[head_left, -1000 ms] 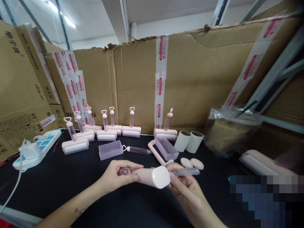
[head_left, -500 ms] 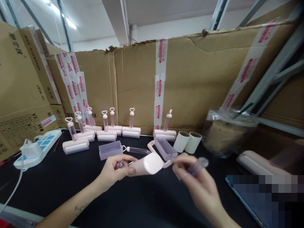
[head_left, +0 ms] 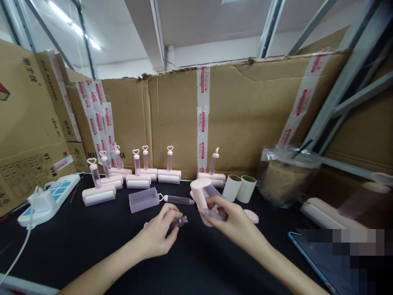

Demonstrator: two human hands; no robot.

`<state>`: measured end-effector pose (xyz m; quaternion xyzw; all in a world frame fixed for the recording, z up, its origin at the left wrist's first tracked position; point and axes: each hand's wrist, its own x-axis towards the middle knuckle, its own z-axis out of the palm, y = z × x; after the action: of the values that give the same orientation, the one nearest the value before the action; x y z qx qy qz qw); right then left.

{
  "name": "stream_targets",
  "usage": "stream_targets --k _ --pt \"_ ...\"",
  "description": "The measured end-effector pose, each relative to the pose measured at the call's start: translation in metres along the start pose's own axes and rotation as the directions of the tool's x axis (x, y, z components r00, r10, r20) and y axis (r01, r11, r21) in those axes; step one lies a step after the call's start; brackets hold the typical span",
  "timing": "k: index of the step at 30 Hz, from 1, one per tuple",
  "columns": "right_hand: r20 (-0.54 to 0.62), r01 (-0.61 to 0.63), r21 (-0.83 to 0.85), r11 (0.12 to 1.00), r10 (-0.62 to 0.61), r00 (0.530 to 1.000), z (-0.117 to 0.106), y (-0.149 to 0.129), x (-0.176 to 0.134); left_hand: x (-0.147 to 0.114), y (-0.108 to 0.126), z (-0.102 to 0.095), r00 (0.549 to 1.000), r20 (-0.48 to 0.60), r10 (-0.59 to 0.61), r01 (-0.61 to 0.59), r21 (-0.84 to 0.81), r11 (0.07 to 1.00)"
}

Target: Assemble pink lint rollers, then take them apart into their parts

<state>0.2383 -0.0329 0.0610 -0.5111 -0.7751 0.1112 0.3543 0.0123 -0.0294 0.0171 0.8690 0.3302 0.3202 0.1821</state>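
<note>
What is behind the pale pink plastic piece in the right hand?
A translucent purple plastic tray shows partly behind the pale pink plastic piece; that piece and the right hand hide the rest.

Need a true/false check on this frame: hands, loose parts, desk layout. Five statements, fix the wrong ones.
1. The right hand holds a pink piece. True.
2. The left hand is empty. False: it holds a translucent handle.
3. Two white tubes stand side by side. True.
4. The loose handle lies inside the purple box on the left. False: it lies beside it, on the black tabletop.
5. The power strip is at the desk's right. False: it is at the left.
</note>
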Motion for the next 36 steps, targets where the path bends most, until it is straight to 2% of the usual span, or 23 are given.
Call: stream_targets --k 2,5,9,13,18,24,28,36 --pt "0.04 -0.061 -0.108 0.992 0.066 0.997 -0.006 0.004 0.02 0.007 -0.004 0.003 0.996 0.066 0.057 -0.069 0.188 0.98" --pt "0.069 -0.15 -0.224 0.963 0.169 0.983 -0.005 0.014 0.044 0.021 -0.006 0.011 0.98 0.156 0.123 -0.177 0.404 0.898" --pt "0.122 -0.172 -0.25 0.953 0.208 0.971 0.004 0.023 0.053 0.04 -0.008 0.022 0.982 0.168 0.087 -0.165 0.541 0.825" --pt "0.159 -0.196 -0.26 0.946 0.242 0.957 0.008 0.022 0.039 0.051 -0.014 0.028 0.981 0.169 0.091 -0.174 0.582 0.795" --pt "0.191 -0.19 -0.295 0.936 0.253 0.948 0.006 0.01 0.02 0.05 -0.025 0.033 0.988 0.132 0.082 -0.147 0.613 0.777" --pt "0.173 -0.185 -0.374 0.909 0.265 0.949 0.017 0.012 0.01 0.045 -0.036 0.036 0.998 0.045 0.053 -0.07 0.641 0.765" --pt "0.136 -0.178 -0.417 0.891 0.255 0.957 0.025 0.018 0.009 0.046 -0.046 0.035 0.999 0.04 0.029 -0.048 0.648 0.76" --pt "0.052 -0.144 -0.49 0.86 0.193 0.98 0.029 0.013 0.005 0.044 -0.057 0.029 1.0 0.022 0.016 -0.026 0.643 0.766"
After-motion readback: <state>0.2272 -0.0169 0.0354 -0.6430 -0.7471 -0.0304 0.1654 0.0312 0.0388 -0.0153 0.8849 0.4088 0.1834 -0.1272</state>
